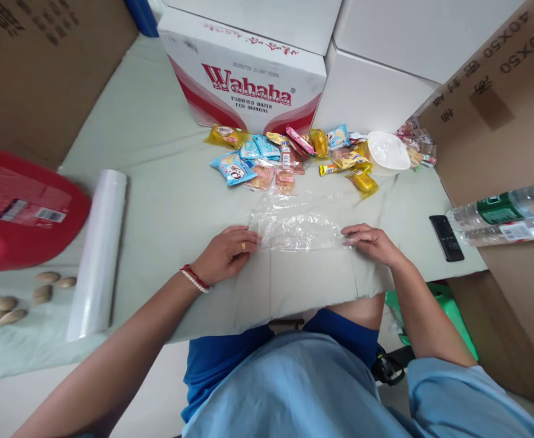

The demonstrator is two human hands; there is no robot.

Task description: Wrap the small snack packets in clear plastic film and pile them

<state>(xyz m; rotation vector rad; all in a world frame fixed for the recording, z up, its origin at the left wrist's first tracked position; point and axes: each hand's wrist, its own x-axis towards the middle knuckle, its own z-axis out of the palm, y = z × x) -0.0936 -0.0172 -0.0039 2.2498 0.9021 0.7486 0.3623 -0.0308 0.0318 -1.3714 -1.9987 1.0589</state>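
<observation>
Clear plastic film [301, 234] lies on the worktop [171, 201] between the left hand [227, 250] and right hand [373, 241], set apart at its side edges; whether they pinch it, I cannot tell. Probably light, limp and clingy, best taken by opposite corners. Wrapped snacks [234, 169] lie just beyond.

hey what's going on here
A person sits at a cloth-covered table, the left hand at the left edge of a clear, crinkled piece of plastic and the right hand at its right edge. The plastic lies on the table. Wrapped snacks lie just beyond it, in front of a Wahaha box; a pale roll lies to the left.
</observation>
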